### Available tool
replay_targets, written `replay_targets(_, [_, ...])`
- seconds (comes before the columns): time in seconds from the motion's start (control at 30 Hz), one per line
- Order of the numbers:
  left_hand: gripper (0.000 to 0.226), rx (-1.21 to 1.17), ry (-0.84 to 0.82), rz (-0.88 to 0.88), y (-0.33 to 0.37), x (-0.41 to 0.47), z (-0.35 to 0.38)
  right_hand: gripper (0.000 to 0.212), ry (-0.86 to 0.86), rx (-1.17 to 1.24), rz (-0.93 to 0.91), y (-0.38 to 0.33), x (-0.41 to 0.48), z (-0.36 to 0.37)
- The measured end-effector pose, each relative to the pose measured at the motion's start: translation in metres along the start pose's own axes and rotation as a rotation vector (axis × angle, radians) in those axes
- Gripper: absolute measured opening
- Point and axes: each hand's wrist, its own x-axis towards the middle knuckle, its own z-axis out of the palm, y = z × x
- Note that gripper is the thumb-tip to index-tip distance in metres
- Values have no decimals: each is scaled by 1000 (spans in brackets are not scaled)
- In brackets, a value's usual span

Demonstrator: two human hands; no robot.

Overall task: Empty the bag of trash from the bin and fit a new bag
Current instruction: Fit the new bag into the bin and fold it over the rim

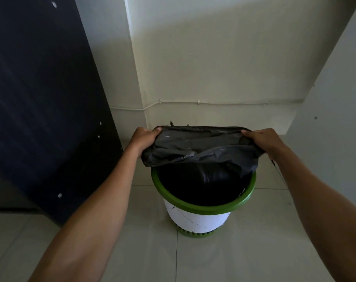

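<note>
A round white bin (195, 220) with a green rim (205, 207) and green base stands on the tiled floor near the wall corner. A black plastic bag (201, 153) hangs above it, its mouth stretched wide and its lower part dipping inside the bin. My left hand (142, 139) grips the bag's left edge. My right hand (262, 140) grips the right edge. Both hands hold the bag mouth a little above the rim. The bin's inside is dark and I cannot see what lies at the bottom.
A dark blue panel (40, 98) leans at the left, close to my left arm. White walls (213, 78) close in behind and at the right, with a thin white cable (213, 102) along the wall. Pale floor tiles (213, 257) lie in front of the bin.
</note>
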Motion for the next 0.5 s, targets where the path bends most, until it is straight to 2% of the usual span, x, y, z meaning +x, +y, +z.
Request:
replay_targets(0.13, [42, 113, 175, 30, -4, 7, 10, 54, 101, -124, 39, -2, 6, 14])
replay_targets(0.2, [38, 62, 203, -19, -4, 10, 15, 51, 118, -112, 91, -2, 10, 20])
replay_targets(0.27, [34, -44, 194, -121, -9, 19, 20, 46, 86, 14, 165, 1, 17, 27])
replay_targets(0.33, [28, -157, 118, -264, -16, 28, 23, 29, -44, 298, 316, 5, 20, 31])
replay_targets(0.4, [13, -298, 17, -369, -24, 38, 25, 14, -247, 443, 453, 12, 21, 34])
replay_targets(0.43, [6, -344, -6, -417, -25, 41, 27, 17, -317, 445, 487, 15, 22, 36])
replay_targets(0.5, [20, -348, -71, -478, -25, 40, 29, 28, -401, 414, 508, 18, 23, 41])
